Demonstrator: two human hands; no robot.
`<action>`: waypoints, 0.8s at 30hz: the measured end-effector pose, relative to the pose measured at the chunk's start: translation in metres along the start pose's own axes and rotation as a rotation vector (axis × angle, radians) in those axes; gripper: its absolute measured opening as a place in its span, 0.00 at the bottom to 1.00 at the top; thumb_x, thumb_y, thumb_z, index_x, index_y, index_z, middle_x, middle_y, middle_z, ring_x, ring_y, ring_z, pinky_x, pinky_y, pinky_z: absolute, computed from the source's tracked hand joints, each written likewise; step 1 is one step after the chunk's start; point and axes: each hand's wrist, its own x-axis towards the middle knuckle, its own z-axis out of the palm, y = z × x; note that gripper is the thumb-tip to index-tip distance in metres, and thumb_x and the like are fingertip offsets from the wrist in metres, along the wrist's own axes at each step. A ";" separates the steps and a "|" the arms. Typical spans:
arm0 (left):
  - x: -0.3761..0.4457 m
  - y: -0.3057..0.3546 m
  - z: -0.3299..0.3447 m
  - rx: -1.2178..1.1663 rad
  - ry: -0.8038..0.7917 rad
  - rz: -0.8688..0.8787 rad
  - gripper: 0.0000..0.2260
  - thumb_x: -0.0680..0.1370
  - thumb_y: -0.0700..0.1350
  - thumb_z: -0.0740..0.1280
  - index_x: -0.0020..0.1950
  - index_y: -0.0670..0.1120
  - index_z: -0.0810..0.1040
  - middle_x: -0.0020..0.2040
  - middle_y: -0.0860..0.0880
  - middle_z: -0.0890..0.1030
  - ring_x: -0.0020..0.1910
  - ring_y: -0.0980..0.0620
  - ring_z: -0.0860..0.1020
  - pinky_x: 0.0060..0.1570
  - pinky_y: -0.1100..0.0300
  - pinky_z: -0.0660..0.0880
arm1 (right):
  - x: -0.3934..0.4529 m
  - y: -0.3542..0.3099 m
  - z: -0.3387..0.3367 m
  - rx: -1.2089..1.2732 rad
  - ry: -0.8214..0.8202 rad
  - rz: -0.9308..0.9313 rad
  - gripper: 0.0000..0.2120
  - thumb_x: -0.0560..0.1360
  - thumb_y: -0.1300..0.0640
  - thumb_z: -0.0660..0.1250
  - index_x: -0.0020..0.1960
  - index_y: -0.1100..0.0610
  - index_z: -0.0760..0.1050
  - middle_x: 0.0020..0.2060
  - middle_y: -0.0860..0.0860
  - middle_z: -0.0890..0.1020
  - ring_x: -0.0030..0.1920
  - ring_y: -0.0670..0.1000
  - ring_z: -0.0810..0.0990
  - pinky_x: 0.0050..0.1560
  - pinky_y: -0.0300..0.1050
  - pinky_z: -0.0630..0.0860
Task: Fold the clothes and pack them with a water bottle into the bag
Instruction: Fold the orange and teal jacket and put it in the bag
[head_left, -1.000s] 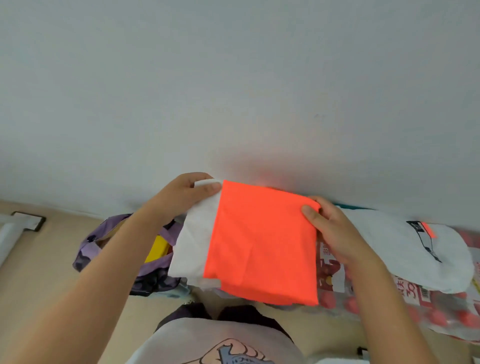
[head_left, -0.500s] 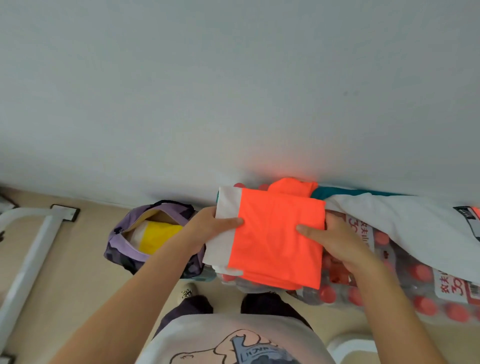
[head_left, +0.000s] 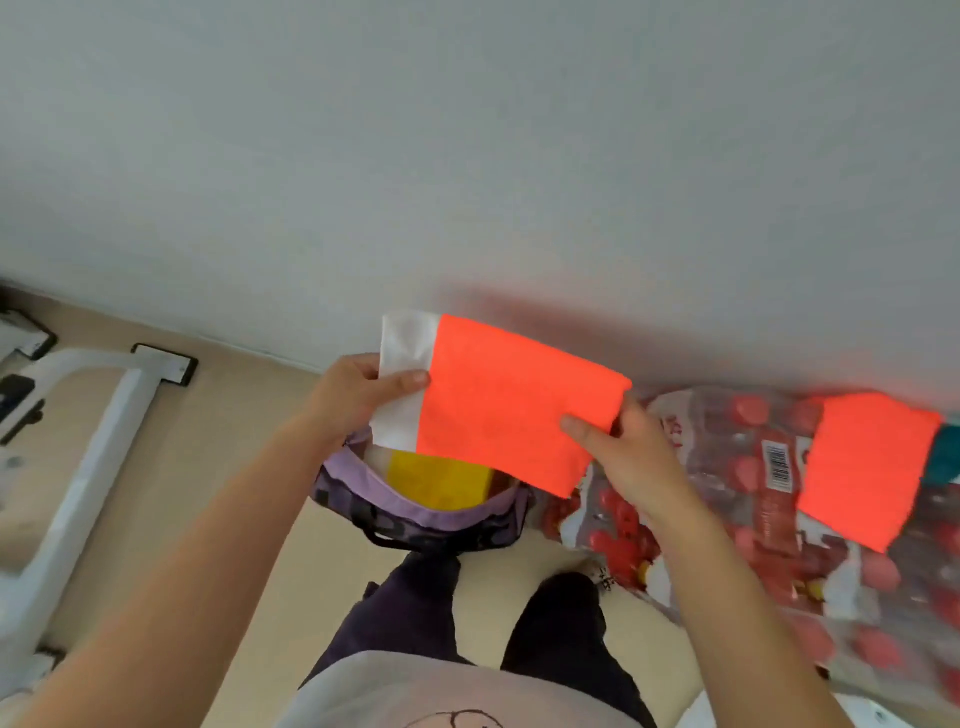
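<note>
- Below the hands, a purple bag (head_left: 415, 514) sits on the floor with its mouth open upward; inside it lies a folded yellow garment (head_left: 439, 480) — nothing else in it can be made out.
- Held in the air just above that opening is a folded orange-and-white garment (head_left: 504, 405), a flat rectangle with its long axis running left to right and tilted, the left end higher and farther away, the right end lower.
- Its white band faces left, the orange panel fills the rest; its lower edge overlaps the far rim of the bag.
- Left hand (head_left: 358, 395): grip closed on the white end, thumb pressed across the front, fingers hidden behind the cloth.
- Right hand (head_left: 628, 457): grip pinching the lower right corner of the orange panel, thumb on top.
- To the right, a plastic-wrapped pack of water bottles (head_left: 748, 483) with red caps lies on the floor — across it drapes a second orange cloth (head_left: 862, 467), with a bit of teal fabric (head_left: 943, 462) at its right edge.
- At left stands a white metal frame (head_left: 83, 467) on the beige floor (head_left: 218, 457).
</note>
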 end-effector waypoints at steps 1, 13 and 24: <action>0.014 -0.018 -0.015 0.029 0.052 -0.015 0.10 0.67 0.50 0.80 0.40 0.46 0.85 0.39 0.49 0.86 0.35 0.54 0.83 0.33 0.63 0.77 | 0.018 0.013 0.025 -0.038 -0.011 0.013 0.16 0.74 0.55 0.74 0.59 0.46 0.75 0.52 0.42 0.83 0.52 0.42 0.82 0.48 0.36 0.77; 0.094 -0.224 -0.037 0.197 -0.078 -0.311 0.12 0.79 0.53 0.67 0.58 0.48 0.77 0.50 0.51 0.82 0.51 0.49 0.80 0.50 0.56 0.75 | 0.070 0.183 0.156 0.025 -0.182 0.351 0.23 0.74 0.45 0.70 0.66 0.43 0.69 0.60 0.41 0.78 0.58 0.40 0.77 0.57 0.40 0.72; 0.122 -0.275 -0.053 0.718 -0.116 -0.316 0.17 0.80 0.58 0.62 0.58 0.46 0.78 0.45 0.50 0.78 0.47 0.47 0.76 0.47 0.57 0.68 | 0.090 0.230 0.174 -0.393 -0.158 0.412 0.24 0.80 0.46 0.64 0.72 0.55 0.68 0.65 0.55 0.77 0.62 0.57 0.76 0.60 0.51 0.72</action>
